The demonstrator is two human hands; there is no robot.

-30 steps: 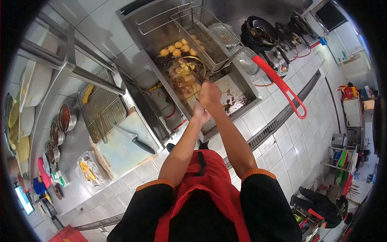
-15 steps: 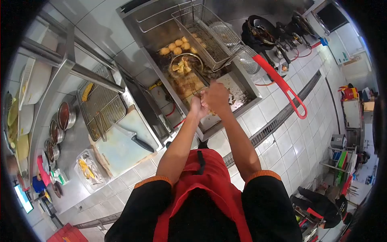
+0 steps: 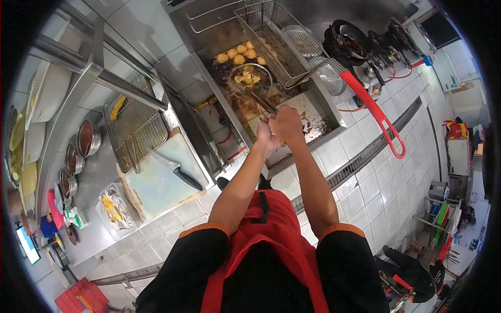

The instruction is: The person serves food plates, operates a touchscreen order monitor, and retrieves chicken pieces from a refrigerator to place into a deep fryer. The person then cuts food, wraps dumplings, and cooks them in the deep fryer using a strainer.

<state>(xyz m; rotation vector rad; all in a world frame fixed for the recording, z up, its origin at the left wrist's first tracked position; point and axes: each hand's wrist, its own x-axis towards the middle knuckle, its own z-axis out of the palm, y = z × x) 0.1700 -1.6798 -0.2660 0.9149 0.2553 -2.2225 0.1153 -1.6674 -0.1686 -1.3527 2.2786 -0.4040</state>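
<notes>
A round wire skimmer (image 3: 271,82) sits in the dark oil of the fryer (image 3: 215,87), with yellow-brown food pieces (image 3: 248,78) in its bowl. Its metal handle slants up to my hands. My right hand (image 3: 287,124) is closed round the handle's end. Pressed against it, my left hand (image 3: 266,134) has its fingers curled closed; what they hold is hidden. Several golden fried balls (image 3: 239,59) float beside the skimmer. Brown crumbs lie on the pale fryer ledge (image 3: 308,112) just past my right hand.
A wire fry basket (image 3: 276,49) with a red handle (image 3: 373,107) rests across the fryer. To the left, a knife (image 3: 182,176) lies on a cutting board (image 3: 162,182) beside a rack tray (image 3: 138,130). Sauce bowls (image 3: 87,138) line the counter. Another person (image 3: 412,271) works at lower right.
The view has shifted slightly, so the fryer and counter sit a little further right. My hands stay together, and more of the skimmer's handle shows. The food pieces remain in the skimmer.
</notes>
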